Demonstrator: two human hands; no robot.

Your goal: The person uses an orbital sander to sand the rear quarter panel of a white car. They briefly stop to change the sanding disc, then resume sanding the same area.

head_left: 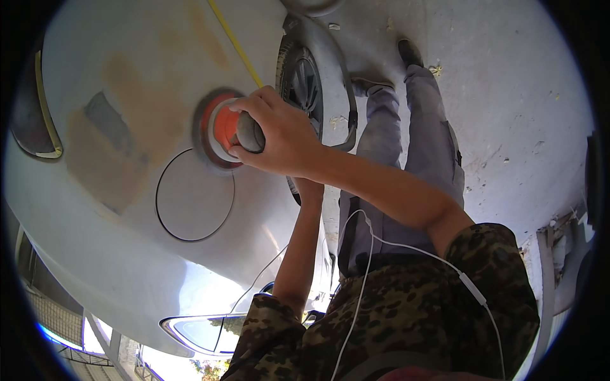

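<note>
My right hand is closed over the grey rounded top of a round sander. The thumb and fingers wrap its sides. An orange-red ring shows below the grip, and the wide disc rests against a pale grey car body panel. Behind my right wrist, only part of my left hand shows; its fingers are hidden, so what it touches cannot be made out. Left of the sander, the panel carries a brownish patch with a darker grey area. A round fuel flap lies just below the disc.
A narrow yellow strip runs down the panel. More yellow edging borders a dark lamp at far left. The car's wheel stands beyond my hands. White cable hangs across my body. Another person's legs may be my own; I cannot tell.
</note>
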